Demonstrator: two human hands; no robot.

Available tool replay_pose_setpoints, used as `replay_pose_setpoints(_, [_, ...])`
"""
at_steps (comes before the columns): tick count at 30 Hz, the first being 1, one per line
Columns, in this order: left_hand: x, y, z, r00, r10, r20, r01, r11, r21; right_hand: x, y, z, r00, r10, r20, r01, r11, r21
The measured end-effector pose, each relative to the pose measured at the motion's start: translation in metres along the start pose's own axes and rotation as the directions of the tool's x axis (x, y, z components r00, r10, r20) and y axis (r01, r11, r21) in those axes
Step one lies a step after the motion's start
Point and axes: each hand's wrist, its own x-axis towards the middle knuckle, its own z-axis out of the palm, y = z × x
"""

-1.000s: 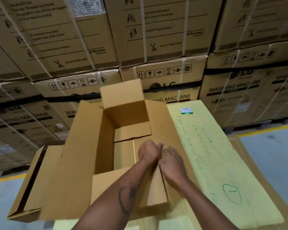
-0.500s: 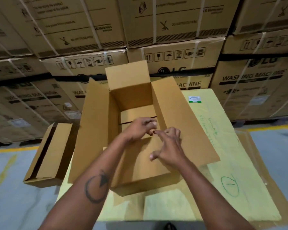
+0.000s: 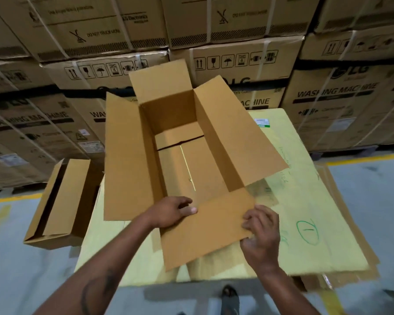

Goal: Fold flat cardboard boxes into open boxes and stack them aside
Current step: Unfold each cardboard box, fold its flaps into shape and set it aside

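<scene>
A brown cardboard box (image 3: pixel 127 155) stands opened on the yellow sheet-covered stack (image 3: pixel 309 201), its top flaps spread outward and its bottom flaps folded flat inside. My left hand (image 3: pixel 173 211) grips the left side of the near flap (image 3: pixel 205 230), thumb on top. My right hand (image 3: pixel 262 230) pinches the right edge of that same flap. Another folded box (image 3: pixel 64 201) lies on its side on the floor to the left.
Tall stacks of strapped washing machine cartons (image 3: pixel 337 96) wall off the back. Grey floor with yellow lines (image 3: pixel 364 159) runs left and right. A shoe (image 3: pixel 230 296) shows below the stack's near edge.
Both hands have come out of the box's inside and back toward me, taking hold of the near flap. The bottom flaps now lie flat. The view has dropped lower.
</scene>
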Motion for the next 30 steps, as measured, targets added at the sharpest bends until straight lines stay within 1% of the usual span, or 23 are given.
replay_pose_setpoints(3, [0.003, -0.001, 0.018, 0.996, 0.07, -0.063, -0.056, 0.979, 0.198, -0.025, 0.001, 0.0, 0.971, 0.137, 0.196, -0.124, 0.989, -0.074])
replay_pose_setpoints(5, [0.006, 0.001, 0.023, 0.993, 0.097, -0.066, -0.083, 0.978, 0.193, -0.023, 0.002, -0.003, 0.95, 0.172, 0.26, -0.155, 0.984, -0.086])
replay_pose_setpoints(6, [0.008, 0.003, 0.023, 0.989, 0.117, -0.088, -0.102, 0.981, 0.162, -0.017, -0.004, -0.008, 0.946, 0.212, 0.247, -0.21, 0.977, -0.036])
replay_pose_setpoints(7, [0.01, 0.003, 0.023, 0.981, 0.147, -0.129, -0.13, 0.983, 0.131, -0.01, -0.01, -0.014, 0.927, 0.302, 0.22, -0.327, 0.941, 0.083])
replay_pose_setpoints(8, [0.012, 0.004, 0.022, 0.965, 0.182, -0.188, -0.163, 0.98, 0.113, -0.002, -0.017, -0.021, 0.881, 0.43, 0.196, -0.47, 0.839, 0.274])
replay_pose_setpoints(9, [0.015, 0.004, 0.023, 0.945, 0.215, -0.247, -0.194, 0.975, 0.109, 0.007, -0.026, -0.028, 0.783, 0.584, 0.212, -0.6, 0.622, 0.504])
replay_pose_setpoints(10, [0.015, 0.005, 0.023, 0.929, 0.234, -0.287, -0.212, 0.972, 0.105, 0.014, -0.034, -0.034, 0.659, 0.704, 0.265, -0.654, 0.362, 0.664])
replay_pose_setpoints(11, [0.016, 0.004, 0.025, 0.922, 0.241, -0.303, -0.223, 0.97, 0.094, 0.018, -0.037, -0.035, 0.538, 0.776, 0.329, -0.64, 0.122, 0.759])
replay_pose_setpoints(12, [0.016, 0.002, 0.028, 0.92, 0.239, -0.309, -0.223, 0.971, 0.087, 0.024, -0.041, -0.032, 0.428, 0.822, 0.375, -0.628, -0.027, 0.777])
replay_pose_setpoints(13, [0.014, 0.0, 0.03, 0.914, 0.245, -0.323, -0.228, 0.969, 0.092, 0.03, -0.045, -0.029, 0.344, 0.856, 0.386, -0.658, -0.074, 0.749])
replay_pose_setpoints(14, [0.011, -0.003, 0.032, 0.907, 0.247, -0.342, -0.228, 0.969, 0.095, 0.035, -0.048, -0.026, 0.295, 0.885, 0.361, -0.716, -0.045, 0.697])
replay_pose_setpoints(15, [0.008, -0.006, 0.031, 0.897, 0.252, -0.363, -0.237, 0.968, 0.087, 0.04, -0.054, -0.024, 0.275, 0.904, 0.328, -0.749, -0.013, 0.662])
replay_pose_setpoints(17, [0.004, -0.011, 0.025, 0.88, 0.262, -0.396, -0.291, 0.957, -0.015, 0.052, -0.072, -0.029, 0.252, 0.915, 0.315, -0.717, -0.042, 0.695])
replay_pose_setpoints(19, [0.0, -0.014, 0.019, 0.85, 0.29, -0.439, -0.381, 0.915, -0.133, 0.063, -0.093, -0.039, 0.295, 0.905, 0.305, -0.634, -0.054, 0.772])
replay_pose_setpoints(21, [-0.003, -0.017, 0.015, 0.798, 0.293, -0.526, -0.477, 0.842, -0.253, 0.067, -0.118, -0.044, 0.384, 0.879, 0.283, -0.547, -0.031, 0.836])
replay_pose_setpoints(23, [-0.008, -0.02, 0.013, 0.748, 0.304, -0.59, -0.569, 0.751, -0.334, 0.066, -0.147, -0.046, 0.479, 0.848, 0.225, -0.467, 0.029, 0.884])
replay_pose_setpoints(24, [-0.01, -0.02, 0.014, 0.727, 0.308, -0.614, -0.601, 0.717, -0.352, 0.064, -0.162, -0.048, 0.541, 0.823, 0.174, -0.443, 0.103, 0.891])
replay_pose_setpoints(25, [-0.01, -0.019, 0.017, 0.724, 0.299, -0.622, -0.62, 0.678, -0.396, 0.059, -0.175, -0.048, 0.617, 0.781, 0.098, -0.424, 0.224, 0.878])
replay_pose_setpoints(26, [-0.012, -0.014, 0.015, 0.744, 0.27, -0.611, -0.623, 0.611, -0.489, 0.054, -0.19, -0.048, 0.709, 0.705, 0.01, -0.397, 0.387, 0.832])
replay_pose_setpoints(27, [-0.015, -0.008, 0.01, 0.792, 0.225, -0.568, -0.593, 0.509, -0.624, 0.047, -0.204, -0.046, 0.807, 0.588, -0.062, -0.349, 0.558, 0.753])
replay_pose_setpoints(28, [-0.02, -0.001, 0.0, 0.835, 0.18, -0.52, -0.544, 0.408, -0.733, 0.038, -0.218, -0.041, 0.889, 0.448, -0.092, -0.284, 0.698, 0.657])
replay_pose_setpoints(29, [-0.024, 0.003, -0.012, 0.87, 0.147, -0.471, -0.493, 0.301, -0.816, 0.026, -0.225, -0.03, 0.944, 0.32, -0.077, -0.223, 0.794, 0.565])
replay_pose_setpoints(30, [-0.028, 0.003, -0.026, 0.883, 0.134, -0.45, -0.469, 0.189, -0.863, 0.013, -0.229, -0.017, 0.972, 0.236, -0.02, -0.195, 0.842, 0.503])
